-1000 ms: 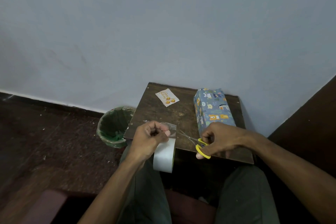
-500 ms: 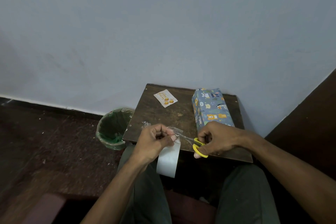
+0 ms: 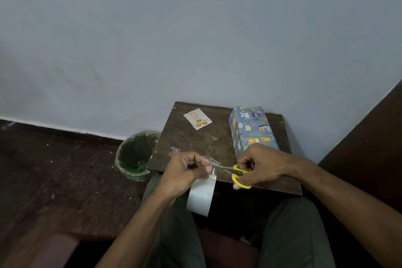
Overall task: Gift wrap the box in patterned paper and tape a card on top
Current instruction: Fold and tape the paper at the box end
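At the near edge of the worktop (image 3: 195, 143), the left hand (image 3: 185, 172) is pinching a strip of clear tape (image 3: 208, 162) taut, the roll (image 3: 201, 197) dangling below. The right hand (image 3: 261, 163), fingers curled through the yellow scissors (image 3: 236, 173), is bringing the blades to the strip, likely cutting a piece for the card (image 3: 197, 119), lying well apart at the back. The wrapped box (image 3: 252, 130) is lying just beyond the right hand, long axis running away toward the wall.

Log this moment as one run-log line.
step: cutting tape | left hand: holds tape | right hand: scissors | box: wrapped | card: on table
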